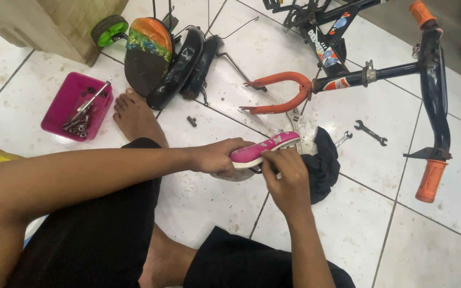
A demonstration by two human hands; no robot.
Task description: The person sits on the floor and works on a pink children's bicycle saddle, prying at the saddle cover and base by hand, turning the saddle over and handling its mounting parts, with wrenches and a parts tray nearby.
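Centrally, just below the middle of the frame, both hands meet on a pink, elongated plastic bicycle part with a white underside and pale markings (262,149), held slightly tilted above the white tiled floor (444,234). The left hand (217,157) wraps around the part's lower left end, fingers curled together beneath it and thumb on top. The right hand (289,178) comes up from the lower centre of the frame; its fingers are bent and pressed close together at the part's near edge, apparently pinching something small there, though what it is cannot be told.

Just right of the hands lies a crumpled black cloth (324,165), with a patch of white material at its upper edge. Further right on the tiles rest 2 wrenches: a small silver one (343,138) touching the cloth, and a dark open-ended one (371,132) a little apart.

At the upper right sprawls a dark blue child's bicycle frame (396,72) with orange handlebar grips and an orange front fork (284,93) pointing left. At the upper centre, a multicoloured orange-and-green saddle (148,53) leans against black curved mudguards (182,61), beside a small green-rimmed wheel (109,29). At the left, a magenta square plastic tray (62,104) holds bolts and a metal tool. A bare foot (137,117) rests beside it.
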